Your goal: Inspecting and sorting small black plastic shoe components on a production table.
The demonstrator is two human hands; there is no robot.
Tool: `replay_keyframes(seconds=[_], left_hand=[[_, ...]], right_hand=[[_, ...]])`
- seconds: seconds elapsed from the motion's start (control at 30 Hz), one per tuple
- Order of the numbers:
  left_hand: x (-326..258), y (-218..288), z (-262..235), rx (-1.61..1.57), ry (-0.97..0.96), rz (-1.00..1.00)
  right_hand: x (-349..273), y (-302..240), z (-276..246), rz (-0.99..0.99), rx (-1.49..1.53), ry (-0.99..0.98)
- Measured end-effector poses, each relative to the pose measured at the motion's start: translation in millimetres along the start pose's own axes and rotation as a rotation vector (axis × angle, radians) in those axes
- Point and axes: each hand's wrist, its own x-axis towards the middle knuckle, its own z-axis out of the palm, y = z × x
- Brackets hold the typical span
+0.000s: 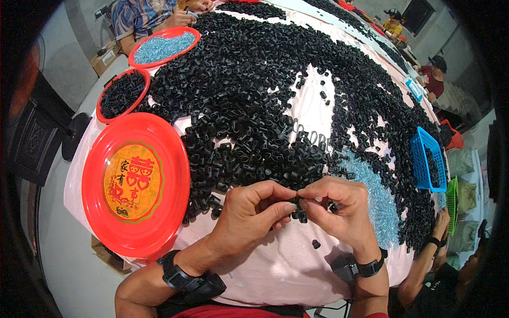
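My left hand (pixel 253 211) and my right hand (pixel 339 209) meet just above the near edge of the heap, thumbs and forefingers pinched together. Between the fingertips is a small black plastic piece (pixel 297 203), mostly covered by them; its exact shape is hard to make out. Below my right palm, one loose black piece (pixel 316 244) lies on the pale pink cloth (pixel 265 265). Spreading beyond my hands is a wide heap of small black plastic ring-like parts (pixel 233 100). A pile of clear bluish small pieces (pixel 374 199) lies to the right of my right hand.
At left stands a red oval tray (pixel 93 185) with a printed yellow centre. Behind it are a red bowl of black pieces (pixel 124 95) and a red dish of bluish pieces (pixel 164 47). A blue basket (pixel 428 159) and green basket (pixel 452 204) stand right. Several people work around the table.
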Motion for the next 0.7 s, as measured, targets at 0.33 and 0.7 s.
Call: replay_keyframes(seconds=[0.33, 0.7], left_hand=[[-2.8, -3.0, 2.0, 0.262, 0.074, 0.171], [0.8, -11.9, 3.3, 0.495, 0.094, 0.349]], right_hand=[[-0.1, -0.2, 2.6, -0.097, -0.031, -0.018], [-0.6, 5.4, 0.2, 0.039, 0.081, -0.082]])
